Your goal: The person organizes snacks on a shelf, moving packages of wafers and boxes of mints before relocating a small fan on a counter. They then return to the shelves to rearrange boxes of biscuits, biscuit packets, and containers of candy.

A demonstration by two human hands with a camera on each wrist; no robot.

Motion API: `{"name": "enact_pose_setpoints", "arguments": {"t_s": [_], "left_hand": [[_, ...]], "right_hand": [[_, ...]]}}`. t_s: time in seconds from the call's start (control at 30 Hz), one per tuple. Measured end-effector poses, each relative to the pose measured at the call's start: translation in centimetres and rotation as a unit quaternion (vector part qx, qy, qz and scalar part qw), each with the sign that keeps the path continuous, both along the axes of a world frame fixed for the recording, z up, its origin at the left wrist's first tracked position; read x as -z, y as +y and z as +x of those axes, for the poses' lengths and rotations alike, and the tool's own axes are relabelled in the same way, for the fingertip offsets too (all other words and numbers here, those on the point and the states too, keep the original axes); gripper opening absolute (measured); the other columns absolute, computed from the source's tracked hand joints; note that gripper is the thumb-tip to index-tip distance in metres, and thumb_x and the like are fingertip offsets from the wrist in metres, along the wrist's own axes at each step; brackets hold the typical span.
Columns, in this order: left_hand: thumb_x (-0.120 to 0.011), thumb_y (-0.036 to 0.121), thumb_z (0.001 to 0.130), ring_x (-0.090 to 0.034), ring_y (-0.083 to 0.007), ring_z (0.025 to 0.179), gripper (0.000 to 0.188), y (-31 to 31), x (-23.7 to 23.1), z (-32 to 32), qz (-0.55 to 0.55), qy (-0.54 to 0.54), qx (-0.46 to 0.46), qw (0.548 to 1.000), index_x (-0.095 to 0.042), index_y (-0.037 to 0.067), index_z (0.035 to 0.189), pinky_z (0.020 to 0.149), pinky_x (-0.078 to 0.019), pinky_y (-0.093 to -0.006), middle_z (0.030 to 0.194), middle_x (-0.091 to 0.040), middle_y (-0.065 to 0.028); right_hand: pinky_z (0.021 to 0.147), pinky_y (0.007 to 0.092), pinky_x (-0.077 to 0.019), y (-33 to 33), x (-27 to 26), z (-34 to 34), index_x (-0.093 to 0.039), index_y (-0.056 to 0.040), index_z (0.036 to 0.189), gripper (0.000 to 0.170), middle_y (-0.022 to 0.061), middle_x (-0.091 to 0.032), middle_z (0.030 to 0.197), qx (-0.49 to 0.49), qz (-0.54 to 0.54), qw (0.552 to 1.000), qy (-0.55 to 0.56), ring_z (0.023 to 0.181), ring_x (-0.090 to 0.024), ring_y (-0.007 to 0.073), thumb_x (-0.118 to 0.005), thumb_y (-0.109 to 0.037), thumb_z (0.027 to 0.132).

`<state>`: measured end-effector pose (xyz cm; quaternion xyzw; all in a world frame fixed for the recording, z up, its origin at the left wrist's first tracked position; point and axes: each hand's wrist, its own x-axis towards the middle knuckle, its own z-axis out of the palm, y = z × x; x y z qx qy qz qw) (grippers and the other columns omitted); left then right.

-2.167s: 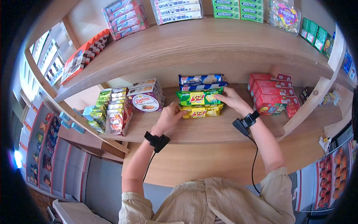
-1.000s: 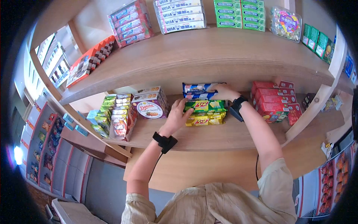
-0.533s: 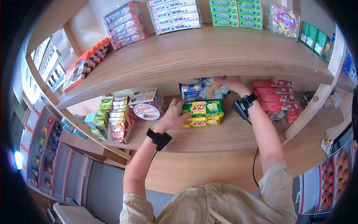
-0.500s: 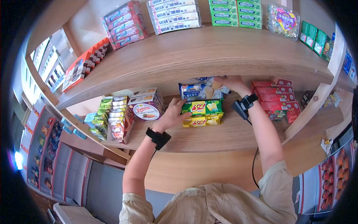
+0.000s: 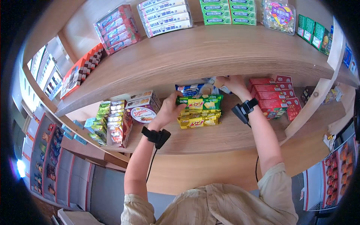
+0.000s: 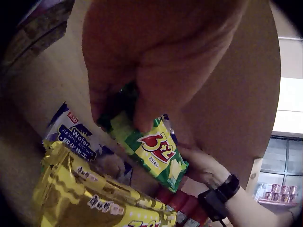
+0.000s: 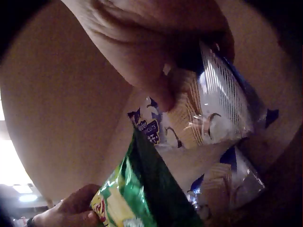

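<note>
My left hand (image 5: 168, 110) pinches the left end of a green 3+2 biscuit pack (image 5: 206, 102), which is raised above the yellow 3+2 packs (image 5: 200, 122). The left wrist view shows thumb and fingers closed over that end of the green pack (image 6: 151, 151). My right hand (image 5: 235, 86) reaches in under the upper shelf and grips a wafer biscuit pack (image 7: 222, 99), its thumb across the front. Another blue-and-white wafer pack (image 5: 189, 90) lies behind the green one. The right hand's fingertips are hidden behind the held pack.
A Danisa cookie box (image 5: 142, 113) stands left of the packs, beside boxes of small sachets (image 5: 114, 125). Red boxes (image 5: 270, 101) are stacked at the right. Low overhead runs the upper shelf (image 5: 187, 62), with gum and candy packs along its back.
My left hand has gone from resting over the packs to pinching the green one and lifting it off the yellow packs. My right hand still holds a wafer pack at the back.
</note>
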<state>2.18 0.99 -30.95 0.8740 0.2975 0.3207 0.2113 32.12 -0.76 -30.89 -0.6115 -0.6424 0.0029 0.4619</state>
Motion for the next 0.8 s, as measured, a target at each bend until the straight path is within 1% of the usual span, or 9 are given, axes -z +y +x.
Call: {"name": "enact_pose_setpoints", "arguments": {"t_s": [0.07, 0.17, 0.23, 0.4, 0.47, 0.53, 0.63, 0.77, 0.8], "left_hand": [[-0.066, 0.01, 0.082, -0.06, -0.0234, 0.074, 0.032, 0.4, -0.5, 0.3, 0.007, -0.01, -0.01, 1.0, -0.048, 0.001, 0.107, 0.065, -0.0476, -0.0316, 0.087, -0.06, -0.0156], [-0.066, 0.009, 0.083, -0.059, -0.022, 0.072, 0.032, 1.8, -0.5, 0.7, 0.048, -0.077, 0.009, 0.996, -0.047, 0.002, 0.108, 0.064, -0.0476, -0.033, 0.085, -0.06, -0.0157], [-0.067, 0.008, 0.081, -0.064, -0.0299, 0.084, 0.035, 2.7, -0.4, 0.7, 0.02, -0.016, -0.034, 0.999, -0.048, 0.002, 0.11, 0.071, -0.0494, -0.0352, 0.096, -0.062, -0.0194], [-0.067, 0.011, 0.082, -0.064, -0.0295, 0.09, 0.034, 7.1, 4.3, 1.4, 0.108, -0.042, 0.021, 0.993, -0.049, 0.002, 0.109, 0.076, -0.0487, -0.0362, 0.098, -0.063, -0.0195], [-0.066, 0.012, 0.082, -0.063, -0.0292, 0.092, 0.033, 8.0, 5.6, 1.3, 0.128, -0.042, 0.044, 0.99, -0.05, 0.003, 0.109, 0.078, -0.0483, -0.0365, 0.099, -0.063, -0.0198], [-0.065, 0.012, 0.083, -0.062, -0.0282, 0.095, 0.029, 7.3, 5.4, 1.1, -0.053, 0.044, -0.011, 0.998, -0.054, 0.003, 0.109, 0.081, -0.0476, -0.0357, 0.101, -0.064, -0.0198], [-0.063, 0.014, 0.085, -0.062, -0.0272, 0.095, 0.028, 7.1, 5.4, 0.8, -0.078, 0.054, -0.011, 0.995, -0.058, 0.004, 0.111, 0.081, -0.0479, -0.0346, 0.101, -0.065, -0.0183], [-0.062, 0.017, 0.086, -0.063, -0.0263, 0.094, 0.029, 6.9, 5.0, 0.6, -0.096, 0.054, -0.01, 0.994, -0.06, 0.004, 0.112, 0.081, -0.048, -0.0336, 0.101, -0.065, -0.017], [-0.06, 0.017, 0.089, -0.061, -0.0218, 0.093, 0.03, 7.0, 4.9, 0.5, -0.078, 0.074, -0.001, 0.994, -0.057, 0.002, 0.114, 0.079, -0.0482, -0.0314, 0.1, -0.064, -0.0149]], "right_hand": [[0.09, 0.041, -0.0451, 0.4, 0.4, 0.1, -0.058, -0.0028, 0.114, 0.048, 0.0167, -0.062, 0.113, 0.017, 0.059, 0.996, 0.061, 0.106, -0.058, 0.034, -0.071, -0.028, 0.075], [0.09, 0.0413, -0.0451, -0.3, 0.0, -0.1, -0.058, -0.0025, 0.113, 0.047, 0.0169, -0.063, 0.112, 0.076, 0.063, 0.995, 0.027, 0.106, -0.058, 0.0343, -0.072, -0.027, 0.074], [0.089, 0.0412, -0.0454, -1.0, -0.4, -0.2, -0.059, -0.0029, 0.112, 0.047, 0.0169, -0.063, 0.11, 0.07, 0.047, 0.996, 0.042, 0.105, -0.058, 0.0342, -0.072, -0.028, 0.074], [0.088, 0.041, -0.0462, -0.9, 0.6, -0.2, -0.061, -0.0044, 0.11, 0.046, 0.0167, -0.064, 0.108, 0.086, 0.099, 0.991, 0.0, 0.102, -0.059, 0.0348, -0.072, -0.03, 0.073], [0.087, 0.0411, -0.0465, -0.3, 1.4, 0.0, -0.062, -0.0054, 0.109, 0.047, 0.0171, -0.064, 0.108, 0.099, 0.05, 0.993, -0.028, 0.1, -0.059, 0.0353, -0.072, -0.034, 0.072], [0.085, 0.0415, -0.047, -0.6, 1.4, -0.5, -0.063, -0.006, 0.108, 0.048, 0.0167, -0.064, 0.107, 0.114, 0.058, 0.991, -0.05, 0.099, -0.06, 0.0349, -0.071, -0.037, 0.072], [0.085, 0.0418, -0.0469, -1.0, 0.8, -0.8, -0.063, -0.0056, 0.108, 0.048, 0.0173, -0.064, 0.107, 0.072, 0.057, 0.99, -0.107, 0.1, -0.059, 0.0344, -0.071, -0.037, 0.072], [0.09, 0.0422, -0.0443, -0.7, 0.3, -1.9, -0.062, -0.0042, 0.109, 0.049, 0.0191, -0.062, 0.111, 0.023, -0.04, 0.992, -0.118, 0.106, -0.056, 0.0348, -0.07, -0.036, 0.073], [0.091, 0.0424, -0.043, -0.5, 0.2, -2.2, -0.061, -0.0037, 0.11, 0.05, 0.0201, -0.061, 0.113, -0.001, -0.063, 0.992, -0.108, 0.109, -0.055, 0.0353, -0.07, -0.036, 0.073]]}}
